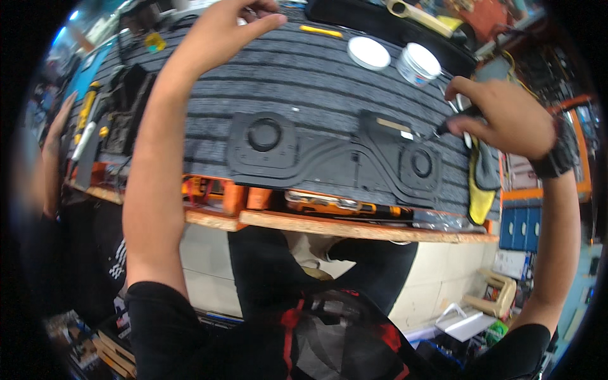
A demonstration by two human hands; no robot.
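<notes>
A dark grey laptop cooling assembly with two round fan openings lies flat on the striped grey mat before me. My left hand is raised over the far side of the mat, its fingers loosely curled and thumb stretched apart. A small white spot shows between its fingers; I cannot make out what it is. At the right, my right hand grips a black-handled tool. The tool points left, its tip close to the assembly's right fan; contact is unclear. White loops show beside these fingers.
A white tub and a round white lid stand beyond the assembly, near a yellow stick. Yellow-grey gloves lie at the right edge. An orange tool sits in the shelf below. Another person's arm is at far left.
</notes>
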